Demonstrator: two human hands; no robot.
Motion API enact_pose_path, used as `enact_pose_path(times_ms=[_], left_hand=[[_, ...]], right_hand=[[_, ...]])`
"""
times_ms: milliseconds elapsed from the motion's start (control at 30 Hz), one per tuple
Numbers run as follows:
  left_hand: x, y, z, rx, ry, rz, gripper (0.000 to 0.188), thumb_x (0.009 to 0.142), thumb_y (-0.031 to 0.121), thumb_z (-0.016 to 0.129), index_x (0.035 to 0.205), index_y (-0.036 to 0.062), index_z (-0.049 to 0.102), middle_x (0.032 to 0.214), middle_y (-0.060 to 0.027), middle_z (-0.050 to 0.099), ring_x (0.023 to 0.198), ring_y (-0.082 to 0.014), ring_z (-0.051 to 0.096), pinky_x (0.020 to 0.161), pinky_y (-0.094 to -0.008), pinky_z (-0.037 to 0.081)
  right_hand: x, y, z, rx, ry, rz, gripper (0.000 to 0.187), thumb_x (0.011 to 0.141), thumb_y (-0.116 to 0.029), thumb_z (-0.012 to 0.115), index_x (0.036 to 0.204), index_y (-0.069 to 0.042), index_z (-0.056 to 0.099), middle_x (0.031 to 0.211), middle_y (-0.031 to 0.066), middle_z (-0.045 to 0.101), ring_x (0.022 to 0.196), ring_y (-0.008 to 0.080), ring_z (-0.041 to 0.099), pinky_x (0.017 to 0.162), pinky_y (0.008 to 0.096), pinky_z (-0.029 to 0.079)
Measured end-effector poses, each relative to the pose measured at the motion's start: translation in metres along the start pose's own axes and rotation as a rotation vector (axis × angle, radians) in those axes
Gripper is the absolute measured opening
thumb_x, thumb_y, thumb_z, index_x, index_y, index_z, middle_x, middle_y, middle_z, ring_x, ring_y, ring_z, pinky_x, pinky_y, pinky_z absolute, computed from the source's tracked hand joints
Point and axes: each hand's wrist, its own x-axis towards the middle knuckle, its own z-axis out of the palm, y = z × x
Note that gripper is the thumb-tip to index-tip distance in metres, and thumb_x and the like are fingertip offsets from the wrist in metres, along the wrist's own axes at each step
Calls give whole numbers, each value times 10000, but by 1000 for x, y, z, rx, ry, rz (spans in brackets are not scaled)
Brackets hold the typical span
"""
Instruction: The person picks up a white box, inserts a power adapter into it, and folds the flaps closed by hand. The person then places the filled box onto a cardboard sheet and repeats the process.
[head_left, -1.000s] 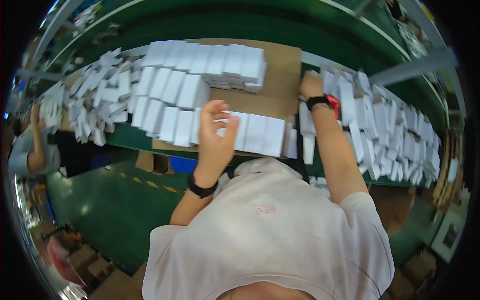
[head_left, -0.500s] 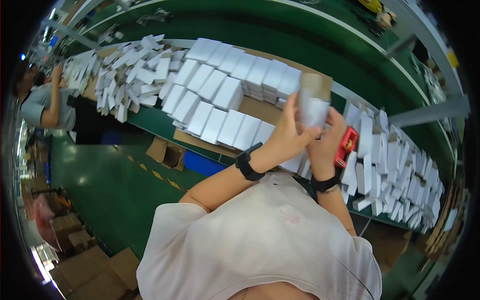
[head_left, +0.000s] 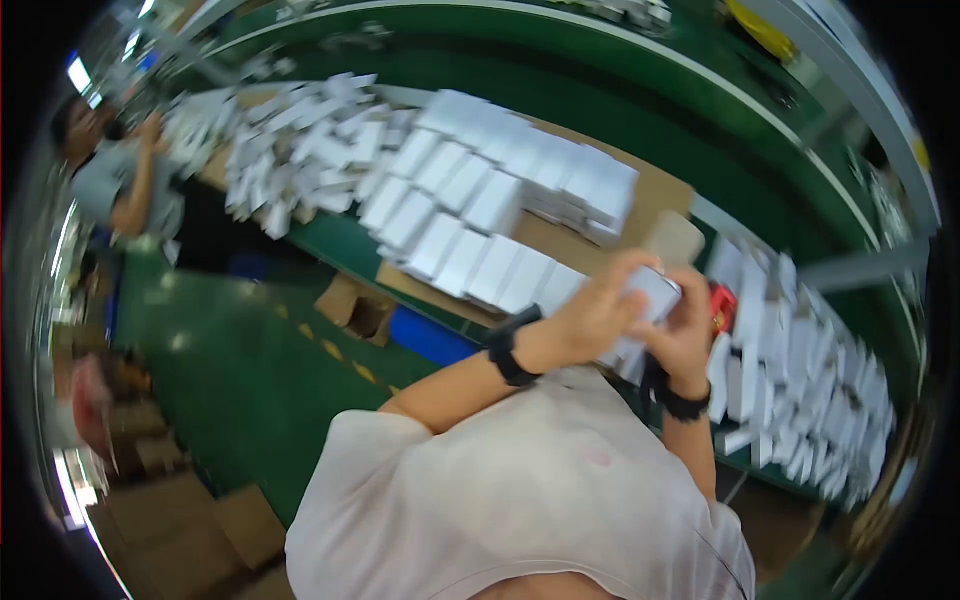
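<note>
Both hands are closed round a small white box [head_left: 657, 291] in front of my chest. My left hand [head_left: 603, 308] grips its left side, and my right hand [head_left: 688, 328] wraps the right side. Above the box shows a pale beige, rounded piece [head_left: 675, 238]; blur hides whether it is the box's raised flap. Beyond my left hand, rows of closed white boxes [head_left: 440, 240] stand on a brown cardboard sheet [head_left: 660, 192]. A red object [head_left: 722, 306], too blurred to name, lies just beyond my right hand, partly hidden.
Loose white cartons [head_left: 790, 370] pile up on the right of the green bench, and another heap [head_left: 310, 150] lies at the far left. A co-worker [head_left: 130, 190] is at the left end. An open brown carton [head_left: 355, 308] and a blue bin [head_left: 432, 335] stand below the bench edge.
Both hands have drawn the box lower and nearer to my chest, tipping it so that a different face shows. The whole view has shifted a little with my head.
</note>
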Motion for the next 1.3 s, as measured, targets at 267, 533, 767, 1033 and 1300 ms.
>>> enact_pose_path(times_ms=[267,533,767,1033,1300], left_hand=[[-7,10,3,114,-38,58,378,906,200,448,1209,12,322,1128,-180,445,1061,-288,456,914,-341,350],[-18,-3,-11,291,-47,73,455,878,150,512,1202,10,226,1139,-235,450,981,-303,526,803,-361,426],[-11,11,-7,240,-175,61,450,901,181,487,1195,35,180,1040,-209,534,898,-248,561,778,-328,435],[-13,10,-6,259,-178,17,458,893,186,501,1187,36,183,1032,-213,537,885,-262,569,766,-333,445],[-12,5,-7,274,-123,-14,470,883,194,520,1171,19,192,1001,-209,550,859,-262,577,748,-337,450]], right_hand=[[-2,-27,5,21,79,-83,172,800,33,557,958,-19,514,1133,171,557,1051,219,521,831,270,411],[12,-37,-8,11,-49,297,240,821,-46,528,1028,43,612,995,121,633,835,126,584,735,209,444],[9,-36,-25,24,-58,381,273,780,-17,571,1047,-16,629,819,22,628,686,43,511,611,157,393],[5,-30,-23,74,21,401,259,786,-28,587,1041,-24,633,819,32,639,699,47,534,623,166,412],[0,-19,-18,155,-50,285,246,818,-95,595,1049,-12,623,1075,140,603,945,138,563,808,226,432]])
